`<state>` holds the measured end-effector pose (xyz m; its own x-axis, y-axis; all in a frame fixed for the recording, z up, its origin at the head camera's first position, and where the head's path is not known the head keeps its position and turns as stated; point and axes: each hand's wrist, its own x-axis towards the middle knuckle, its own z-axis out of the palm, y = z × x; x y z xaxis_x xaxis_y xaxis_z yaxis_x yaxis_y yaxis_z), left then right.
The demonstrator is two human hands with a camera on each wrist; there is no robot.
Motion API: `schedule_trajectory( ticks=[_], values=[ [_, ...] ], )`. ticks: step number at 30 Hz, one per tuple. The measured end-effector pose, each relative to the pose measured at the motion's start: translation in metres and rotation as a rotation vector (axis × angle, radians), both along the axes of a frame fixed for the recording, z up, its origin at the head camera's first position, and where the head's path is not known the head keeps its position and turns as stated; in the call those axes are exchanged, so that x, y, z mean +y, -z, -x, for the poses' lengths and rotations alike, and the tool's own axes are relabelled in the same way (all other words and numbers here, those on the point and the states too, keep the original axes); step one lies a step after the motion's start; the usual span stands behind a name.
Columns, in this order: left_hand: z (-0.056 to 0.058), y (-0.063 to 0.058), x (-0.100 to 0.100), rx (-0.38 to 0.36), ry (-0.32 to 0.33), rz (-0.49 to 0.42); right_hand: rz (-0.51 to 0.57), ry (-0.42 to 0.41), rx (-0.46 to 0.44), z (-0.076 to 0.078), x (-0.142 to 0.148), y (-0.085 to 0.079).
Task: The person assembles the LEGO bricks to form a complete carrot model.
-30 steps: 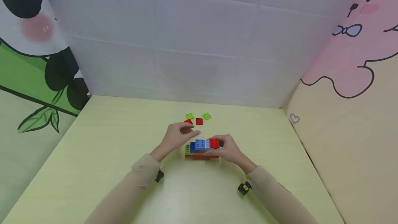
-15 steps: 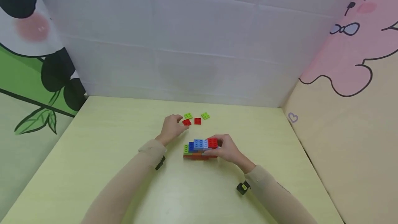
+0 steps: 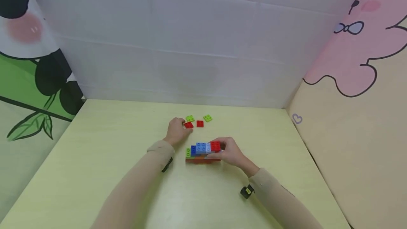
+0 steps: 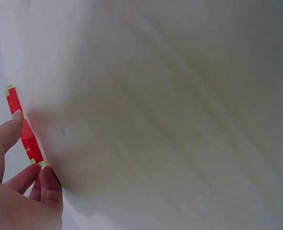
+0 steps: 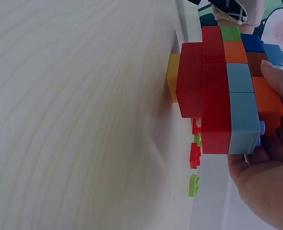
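In the head view, my left hand [image 3: 176,130] reaches to a flat red brick [image 3: 188,125] on the table, thumb at one side and fingers at the other. The left wrist view shows the same red brick [image 4: 31,141] pinched between thumb and fingertips. My right hand [image 3: 231,152] grips the right end of a stepped block of joined bricks [image 3: 201,147]. Blue, light blue, green and red bricks show on its top. The right wrist view shows its red, orange and light blue side [image 5: 217,103], with the thumb pressed on it and a yellow brick underneath.
Beyond the block lie another flat red brick [image 3: 200,124] and two flat lime green bricks, one left [image 3: 190,118] and one right [image 3: 208,118]. A pale wooden table [image 3: 127,130] carries everything. A white wall [image 3: 190,45] rises behind it, with printed panels at both sides.
My left hand has moved away from the block, forward and left, to the left red brick, and its fingers have closed in around it. My right hand keeps holding the block in place.
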<state>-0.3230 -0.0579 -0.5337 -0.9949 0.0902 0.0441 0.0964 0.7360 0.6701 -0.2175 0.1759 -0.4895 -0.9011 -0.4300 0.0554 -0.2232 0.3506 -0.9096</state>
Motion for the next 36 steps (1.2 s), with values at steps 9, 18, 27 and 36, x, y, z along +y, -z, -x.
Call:
schedule_trajectory(
  ticks=[9,18,27,36],
  values=[
    [-0.005,0.0,-0.001,0.015,-0.004,0.057,-0.02,0.001,-0.013,-0.001,-0.006,0.001],
    [-0.008,-0.018,-0.012,-0.036,0.061,-0.056,-0.044,0.013,-0.013,0.002,-0.003,0.0],
    [-0.024,-0.051,-0.013,-0.005,0.227,0.031,-0.026,0.027,-0.025,0.003,-0.001,-0.003],
    [-0.057,-0.079,-0.009,-0.022,0.333,0.03,-0.017,0.01,-0.013,-0.003,0.0,-0.004]
  ],
)
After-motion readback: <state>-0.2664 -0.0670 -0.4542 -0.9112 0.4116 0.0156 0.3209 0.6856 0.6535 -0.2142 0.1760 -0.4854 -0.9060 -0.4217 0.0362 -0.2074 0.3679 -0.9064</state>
